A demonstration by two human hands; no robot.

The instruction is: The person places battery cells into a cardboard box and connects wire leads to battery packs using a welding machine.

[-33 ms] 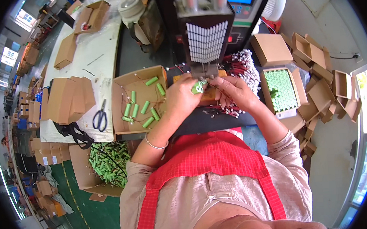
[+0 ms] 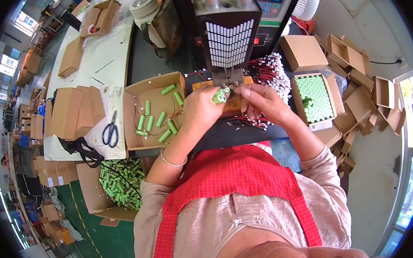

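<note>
My left hand [image 2: 202, 105] is closed around a green cylindrical battery cell [image 2: 219, 97], whose pale end shows past the fingertips. The cell is held right under the head of a spot welder [image 2: 230, 47], close to its electrodes [image 2: 230, 84]. From the other side my right hand [image 2: 261, 101] pinches a thin wire lead [image 2: 240, 96], largely covered by the fingers. Both hands are over an orange-brown block [image 2: 233, 106] at the welder's foot. To their right lies a heap of red and dark wire leads with white connectors [image 2: 270, 80].
Left of my hands, a cardboard box [image 2: 131, 115] holds several wired green cells. Scissors [image 2: 110, 131] lie on the white table. Lower left, a bigger box [image 2: 90, 186] is full of green cells. On the right, a box of upright cells [image 2: 338, 96] stands near piled cartons [image 2: 360, 105].
</note>
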